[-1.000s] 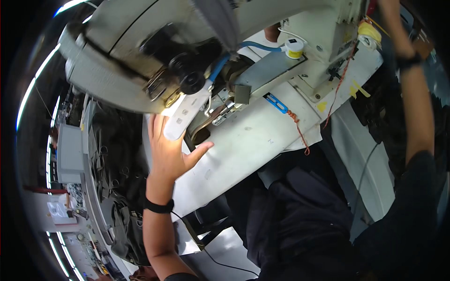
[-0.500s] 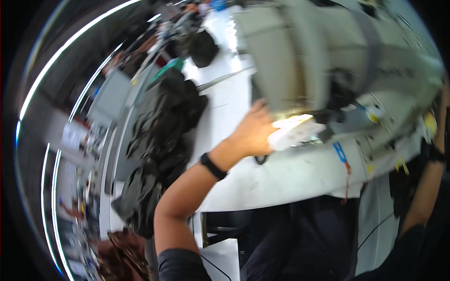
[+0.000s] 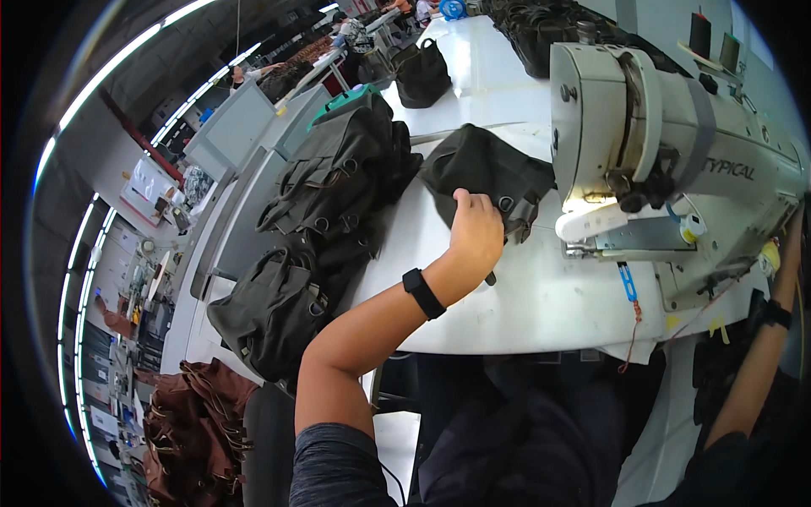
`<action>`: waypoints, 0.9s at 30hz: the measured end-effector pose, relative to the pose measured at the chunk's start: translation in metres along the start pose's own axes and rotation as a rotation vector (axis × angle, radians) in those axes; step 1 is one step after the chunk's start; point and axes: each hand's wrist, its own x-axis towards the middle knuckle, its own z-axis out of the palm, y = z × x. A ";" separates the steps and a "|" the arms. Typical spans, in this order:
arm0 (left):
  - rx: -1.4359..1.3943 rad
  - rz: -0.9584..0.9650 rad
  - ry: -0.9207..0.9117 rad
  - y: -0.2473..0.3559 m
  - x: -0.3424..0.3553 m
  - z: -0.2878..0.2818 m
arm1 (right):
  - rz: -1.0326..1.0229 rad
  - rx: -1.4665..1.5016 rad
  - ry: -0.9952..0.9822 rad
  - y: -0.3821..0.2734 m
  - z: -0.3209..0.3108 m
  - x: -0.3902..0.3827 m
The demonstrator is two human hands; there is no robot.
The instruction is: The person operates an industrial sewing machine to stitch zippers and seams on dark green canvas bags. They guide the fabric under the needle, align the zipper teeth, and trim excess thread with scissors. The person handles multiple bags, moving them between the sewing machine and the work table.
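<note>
My left fingers [image 3: 481, 205] curl at an olive bag [image 3: 483, 160] on the smooth white desk [image 3: 541, 317]; whether they grip, I cannot tell. Left to right: strip lights [image 3: 187, 12], crumpled brown cloth [image 3: 198, 422], slumped dark bags [image 3: 338, 169], a rounded sewing machine [image 3: 585, 127]; my right fingers are out of view.

I see a person's two bare forearms reaching forward, one on each side of a sewing machine [image 3: 735, 203]. The left arm [image 3: 372, 329] is bent at the elbow, to the near left of the machine, its forearm slanting away and inward. The left hand [image 3: 477, 235] is left of the machine and apart from it, knuckles raised, fingers curled; their undersides are hidden. The right forearm [image 3: 756, 363] stretches forward, to the near right of the machine, and the right hand is lost from sight beside the machine's right end.
</note>
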 end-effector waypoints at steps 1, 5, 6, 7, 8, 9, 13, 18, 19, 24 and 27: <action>-0.050 -0.026 -0.001 0.003 0.002 -0.001 | -0.009 -0.010 0.012 0.001 -0.003 0.010; -0.450 -0.056 0.087 -0.014 -0.058 -0.009 | -0.163 -0.288 -0.109 -0.016 -0.015 0.005; -0.569 -0.060 0.176 -0.014 -0.065 -0.014 | -0.249 -0.104 -0.070 -0.035 -0.031 -0.021; -0.695 -0.029 0.323 -0.017 -0.073 -0.012 | -0.323 0.102 -0.044 -0.062 -0.045 -0.063; -0.780 0.006 0.397 -0.016 -0.077 -0.015 | -0.300 0.084 -0.020 -0.099 -0.068 -0.108; -0.861 0.036 0.470 -0.015 -0.079 -0.014 | -0.336 0.049 -0.140 -0.122 -0.085 -0.164; -0.902 0.122 0.627 -0.010 -0.086 0.000 | -0.697 -0.062 -1.032 -0.146 -0.047 -0.339; -0.947 0.121 0.694 -0.003 -0.083 -0.002 | -0.618 -0.385 -1.004 -0.088 0.005 -0.380; -0.949 0.119 0.693 -0.002 -0.084 -0.002 | -0.643 -0.396 -1.018 -0.084 0.006 -0.381; -0.970 0.091 0.706 0.000 -0.087 0.006 | -0.555 -0.280 -1.045 -0.105 0.012 -0.384; -0.964 0.075 0.674 0.005 -0.088 0.005 | 0.328 0.152 -1.333 -0.145 0.016 -0.402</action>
